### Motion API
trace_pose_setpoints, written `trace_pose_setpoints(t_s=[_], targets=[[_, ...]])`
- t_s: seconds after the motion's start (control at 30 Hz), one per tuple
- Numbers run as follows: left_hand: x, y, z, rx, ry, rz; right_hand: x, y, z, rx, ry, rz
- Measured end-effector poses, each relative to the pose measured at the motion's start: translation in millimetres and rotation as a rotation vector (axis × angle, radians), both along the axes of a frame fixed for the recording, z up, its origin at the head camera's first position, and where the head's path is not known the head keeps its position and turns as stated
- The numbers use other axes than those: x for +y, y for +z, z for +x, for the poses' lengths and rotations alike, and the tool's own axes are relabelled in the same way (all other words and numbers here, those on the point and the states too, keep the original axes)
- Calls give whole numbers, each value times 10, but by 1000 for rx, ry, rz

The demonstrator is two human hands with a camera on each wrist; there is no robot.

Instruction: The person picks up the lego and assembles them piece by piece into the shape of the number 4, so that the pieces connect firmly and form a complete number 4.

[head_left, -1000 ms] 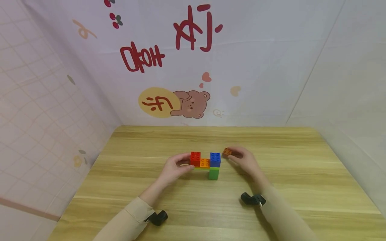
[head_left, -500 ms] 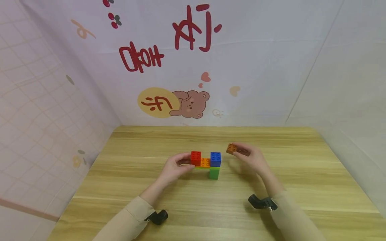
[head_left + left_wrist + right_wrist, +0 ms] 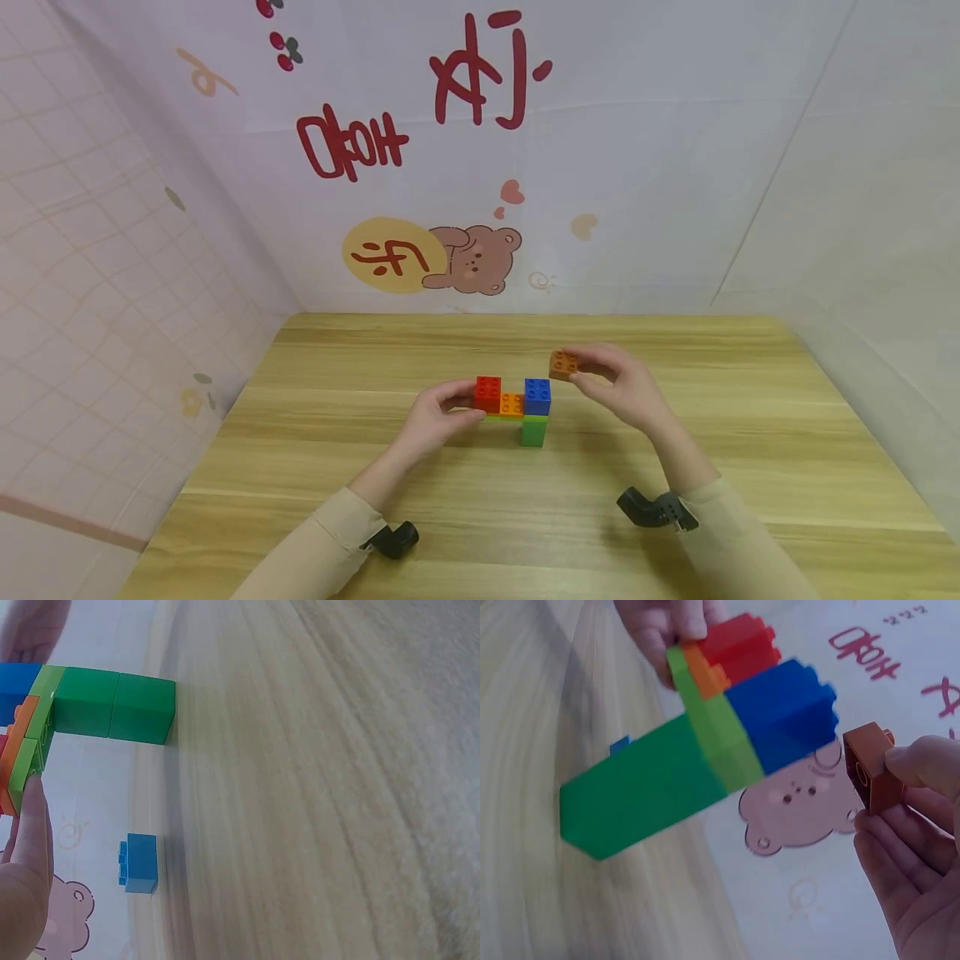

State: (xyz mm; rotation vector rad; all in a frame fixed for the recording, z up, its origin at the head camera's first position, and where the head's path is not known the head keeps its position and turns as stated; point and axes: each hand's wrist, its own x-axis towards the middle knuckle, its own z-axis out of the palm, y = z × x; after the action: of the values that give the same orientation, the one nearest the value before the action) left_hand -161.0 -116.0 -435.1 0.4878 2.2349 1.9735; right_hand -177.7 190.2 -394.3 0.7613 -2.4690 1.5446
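In the head view, my left hand (image 3: 431, 421) grips the left end of a toy brick structure, its fingers around the red brick (image 3: 488, 395) and the lime green brick (image 3: 26, 769) below. An orange brick (image 3: 512, 405) lies in the middle and a blue brick (image 3: 537, 397) tops the right end. Two stacked green bricks (image 3: 112, 705) form an upright column on the table under the blue one. My right hand (image 3: 626, 390) pinches a brown four-stud brick (image 3: 562, 365) between thumb and fingers, held raised behind and slightly right of the blue brick. Its hollow underside faces the structure in the right wrist view.
A light blue brick (image 3: 141, 862) stands on the wooden table (image 3: 375, 350), hidden behind the structure in the head view. White printed cloth (image 3: 637, 167) hangs along the back and sides. Black wrist cameras (image 3: 395, 540) stick out from both sleeves.
My right hand has lifted the brown brick off the table, first shifting right, then back left toward the blue brick. The left hand and the structure stay almost still.
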Motion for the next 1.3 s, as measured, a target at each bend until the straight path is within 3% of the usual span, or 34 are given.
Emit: trace_pose_setpoints(t_s=[0.17, 0.37, 0.73, 1.03, 1.3], targets=[[0, -4, 3, 1, -3, 1, -48, 23, 18, 91, 83, -40], [0, 1, 9, 7, -1, -9, -123, 51, 56, 160, 123, -15], [-8, 9, 13, 3, 4, -14, -231, 45, 62, 171, 148, 54], [-4, 10, 16, 5, 17, -24, -341, 303, 235, 195, 145, 88], [-1, 9, 4, 7, 14, -25, -244, 7, 58, 216, 141, 99]])
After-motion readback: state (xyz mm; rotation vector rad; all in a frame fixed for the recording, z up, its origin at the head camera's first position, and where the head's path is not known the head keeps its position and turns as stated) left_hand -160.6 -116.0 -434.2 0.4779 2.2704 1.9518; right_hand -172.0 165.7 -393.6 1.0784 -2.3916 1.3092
